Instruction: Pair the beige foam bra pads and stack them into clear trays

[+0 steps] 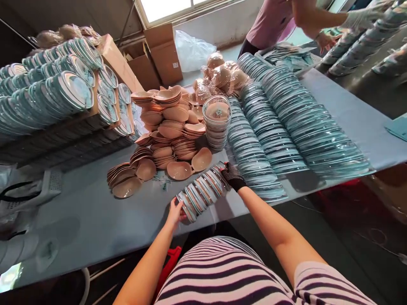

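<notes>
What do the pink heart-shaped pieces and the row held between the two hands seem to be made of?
The pink heart-shaped pieces look like thin moulded plastic or foam, matte, with no glare. The row of clear round lids, held between the bare left hand and gloved right hand, looks like glossy see-through plastic.

Open tabletop lies in the lower left of the frame, bare from the near edge up to the loose pink shell-shaped cups heaped at centre. A hand could pass freely there. The sideways row of packed discs held between the left hand and the gloved right hand lies in lower centre, just in front of the heap. Right of it, long rows of clear lids wall off the tabletop to the far edge. A stack of clear containers stands between heap and rows. Upper left is blocked by stacked packs in cartons.
</notes>
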`<state>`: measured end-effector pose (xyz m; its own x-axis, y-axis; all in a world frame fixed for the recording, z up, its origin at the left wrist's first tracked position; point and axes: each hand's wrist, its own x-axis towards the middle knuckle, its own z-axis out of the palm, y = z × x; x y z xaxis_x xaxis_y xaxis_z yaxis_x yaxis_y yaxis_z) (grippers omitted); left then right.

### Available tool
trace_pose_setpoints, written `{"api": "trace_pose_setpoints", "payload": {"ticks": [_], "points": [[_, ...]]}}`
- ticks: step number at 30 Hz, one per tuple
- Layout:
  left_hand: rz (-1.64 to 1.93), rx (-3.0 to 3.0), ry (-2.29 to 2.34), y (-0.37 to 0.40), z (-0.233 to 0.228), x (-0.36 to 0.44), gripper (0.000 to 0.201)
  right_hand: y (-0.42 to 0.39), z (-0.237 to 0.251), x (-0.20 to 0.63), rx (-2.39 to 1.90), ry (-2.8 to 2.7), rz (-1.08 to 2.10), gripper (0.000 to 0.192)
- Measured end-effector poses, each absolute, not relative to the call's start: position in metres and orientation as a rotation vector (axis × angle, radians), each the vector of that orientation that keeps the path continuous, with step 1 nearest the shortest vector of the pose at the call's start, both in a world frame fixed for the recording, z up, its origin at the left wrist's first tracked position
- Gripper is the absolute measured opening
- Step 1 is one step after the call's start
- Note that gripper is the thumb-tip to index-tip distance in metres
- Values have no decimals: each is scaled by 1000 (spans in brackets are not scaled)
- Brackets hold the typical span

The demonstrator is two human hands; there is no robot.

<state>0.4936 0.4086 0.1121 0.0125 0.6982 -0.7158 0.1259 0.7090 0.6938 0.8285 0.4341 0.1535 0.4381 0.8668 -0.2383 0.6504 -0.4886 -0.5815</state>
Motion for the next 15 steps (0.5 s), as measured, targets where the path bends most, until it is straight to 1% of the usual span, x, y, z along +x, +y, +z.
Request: {"api": "trace_pose_setpoints", "payload": {"ticks": [2, 3, 4, 7, 9, 11, 14, 15], "points": [[513, 558, 1392, 389, 107, 496, 74, 441, 158, 824, -2329, -1340, 660, 49], [487, 513, 1335, 380, 106, 495, 75, 443, 161, 822, -2344, -1377, 640, 49], [444, 481, 1287, 373, 104, 492, 72, 446, 163, 820, -2358, -1418, 632, 49], [226, 436, 1161, 364, 94, 479, 53, 453, 172, 813, -2391, -1559, 646, 50], [57, 464, 1072, 370, 84, 467, 49, 458, 176, 807, -2433, -1655, 659, 51], [-146, 664, 1036, 386, 74, 452, 50, 462, 179, 799, -2495, -1706, 625, 51], [-471, 1340, 1123, 433, 68, 432, 57, 459, 178, 781, -2580, -1625, 517, 47], [-523, 1538, 1139, 454, 70, 432, 56, 455, 178, 774, -2591, -1575, 496, 47]]}}
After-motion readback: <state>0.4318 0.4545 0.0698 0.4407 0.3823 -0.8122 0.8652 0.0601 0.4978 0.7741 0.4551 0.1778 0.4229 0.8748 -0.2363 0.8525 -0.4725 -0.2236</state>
